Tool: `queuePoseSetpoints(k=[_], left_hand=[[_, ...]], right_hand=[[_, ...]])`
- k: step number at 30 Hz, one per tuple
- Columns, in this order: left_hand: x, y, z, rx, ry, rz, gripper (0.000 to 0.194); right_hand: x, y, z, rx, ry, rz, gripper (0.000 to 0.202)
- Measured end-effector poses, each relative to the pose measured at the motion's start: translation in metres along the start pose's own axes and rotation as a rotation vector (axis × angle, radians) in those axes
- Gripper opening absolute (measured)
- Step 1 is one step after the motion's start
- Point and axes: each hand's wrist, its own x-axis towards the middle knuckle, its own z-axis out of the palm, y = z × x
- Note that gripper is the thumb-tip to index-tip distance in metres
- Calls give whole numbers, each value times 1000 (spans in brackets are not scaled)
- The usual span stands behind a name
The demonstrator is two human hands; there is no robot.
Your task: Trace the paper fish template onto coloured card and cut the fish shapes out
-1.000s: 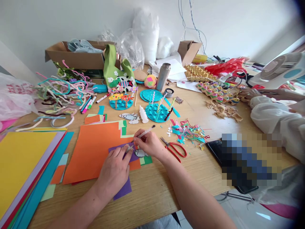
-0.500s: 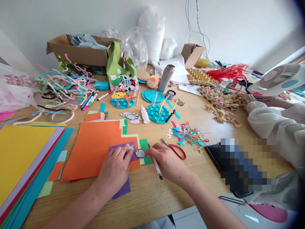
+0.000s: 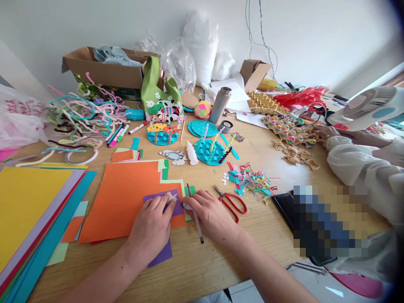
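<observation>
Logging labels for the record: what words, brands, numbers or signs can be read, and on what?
Nothing can be read with certainty.
Plastic bag at far left: red printed characters, too creased and blurred to quote.
Markers: too small to tell any print.
Pen in the right hand: none legible.
Dark device: partly pixelated; nothing legible.

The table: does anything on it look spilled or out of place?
Mostly just clutter. Colored paper scraps lie strewn beyond the red-handled scissors, and torn brown pieces are scattered farther right. The steel bottle stands open without a lid. The black phone seems to overhang the edge of the table, though pixelation hides part of it.
</observation>
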Motion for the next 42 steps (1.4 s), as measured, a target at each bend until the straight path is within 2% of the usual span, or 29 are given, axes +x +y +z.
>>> queuePoseSetpoints(k=[3,5,8,10,12,16,19,22,27,42], left_hand=[[1,1,-1,-1,-18,-9,45],[1,1,-2,2,-25,-17,44],[1,1,-2,3,-34,-23,42],[1,1,-2,9,-34,-22,43],[0,1,-1,15,-28,-23,45],[-1,0,-1,1,-28,-30,46],[-1,0,-1,-4,0,-29,45],[0,0,1,-5,17,-9,43],[1,0,3,26,24,27,42],[2,0,2,62,29,28,43]], right_hand=[[-6,7,-9,-22,29,60,17],[-6,12,-15,54,106,116,18],[7,14,-20,443,224,239,27],[21,12,-17,798,238,316,34],[35,11,-9,1053,239,363,42],[49,13,14,1226,241,465,37],[46,17,28,1196,268,511,23],[42,18,32,1056,272,492,15],[43,18,30,918,250,446,15],[43,18,30,857,230,413,18]])
